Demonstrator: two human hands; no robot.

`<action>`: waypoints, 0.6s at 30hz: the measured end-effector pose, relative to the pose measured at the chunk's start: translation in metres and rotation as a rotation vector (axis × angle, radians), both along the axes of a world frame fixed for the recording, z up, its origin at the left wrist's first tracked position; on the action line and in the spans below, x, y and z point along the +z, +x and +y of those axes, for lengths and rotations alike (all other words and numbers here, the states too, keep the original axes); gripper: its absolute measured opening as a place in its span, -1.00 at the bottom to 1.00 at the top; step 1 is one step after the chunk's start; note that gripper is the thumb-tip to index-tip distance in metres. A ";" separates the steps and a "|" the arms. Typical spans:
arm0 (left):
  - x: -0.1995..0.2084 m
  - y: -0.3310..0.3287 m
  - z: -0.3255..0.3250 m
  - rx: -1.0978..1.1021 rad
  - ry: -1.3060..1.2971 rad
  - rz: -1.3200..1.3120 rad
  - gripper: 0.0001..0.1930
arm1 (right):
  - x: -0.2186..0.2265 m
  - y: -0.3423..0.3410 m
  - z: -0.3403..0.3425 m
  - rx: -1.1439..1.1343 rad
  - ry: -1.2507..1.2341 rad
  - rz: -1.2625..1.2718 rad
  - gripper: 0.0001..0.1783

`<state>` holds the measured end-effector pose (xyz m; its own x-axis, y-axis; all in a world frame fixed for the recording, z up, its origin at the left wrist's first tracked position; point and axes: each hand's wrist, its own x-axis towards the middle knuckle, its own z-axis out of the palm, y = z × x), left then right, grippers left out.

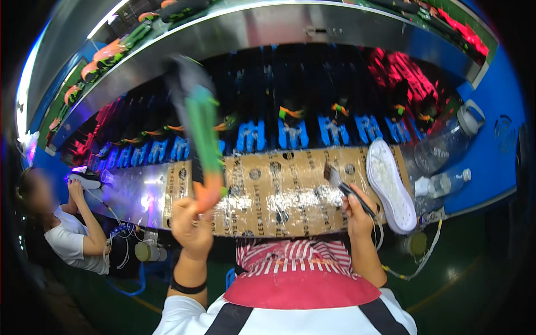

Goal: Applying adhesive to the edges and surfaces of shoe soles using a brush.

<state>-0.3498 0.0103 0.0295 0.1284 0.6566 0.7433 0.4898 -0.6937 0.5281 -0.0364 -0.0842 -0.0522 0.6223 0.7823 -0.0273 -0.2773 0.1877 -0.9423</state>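
The fingers of my left hand (192, 230) are closed around the orange end of a long, blurred, black, green and orange shoe upper (202, 125); it stretches away from them, its black end farthest from me. The fingers of my right hand (359, 209) are wrapped around the black handle of a flat brush (334, 176), whose bristles point ahead and to my left over a glossy brown cardboard sheet (251, 195). Just right of those fingers, an elongated white shoe sole (389, 184) lies at the cardboard's right end, well apart from the upper. Dark printed lettering and round emblems run in rows across the cardboard. Pale lettering marks a large clear jug (438, 149), near a smaller clear plastic bottle (446, 183) with a white cap.
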 end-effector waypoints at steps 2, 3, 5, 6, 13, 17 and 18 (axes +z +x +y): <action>-0.023 0.003 -0.020 -0.011 -0.272 0.167 -0.82 | -0.001 -0.001 0.005 0.080 0.071 0.082 -0.62; -0.037 0.001 -0.026 -0.022 -0.329 0.306 -0.82 | -0.001 -0.001 0.005 0.070 0.054 0.085 -0.62; -0.056 -0.003 -0.027 -0.042 -0.383 0.447 -0.82 | 0.001 -0.002 0.006 0.166 0.097 0.225 -0.61; -0.062 -0.005 -0.027 -0.074 -0.298 0.497 -0.82 | 0.001 -0.001 0.004 0.159 0.091 0.225 -0.61; -0.092 0.000 0.003 -0.071 -0.844 -0.022 -0.67 | 0.002 -0.005 -0.005 0.220 0.103 0.254 -0.59; -0.103 -0.006 0.015 -0.173 -1.309 -0.263 -0.54 | 0.001 -0.004 -0.010 0.250 0.125 0.286 -0.59; -0.096 -0.004 0.015 -0.182 -1.435 -0.368 -0.53 | 0.000 -0.003 -0.011 0.251 0.128 0.284 -0.60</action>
<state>-0.3543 0.0255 -0.0663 0.2402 0.8337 -0.4972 0.1469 0.4751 0.8676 -0.0391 -0.0952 -0.0519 0.3930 0.9174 -0.0632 -0.5760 0.1920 -0.7946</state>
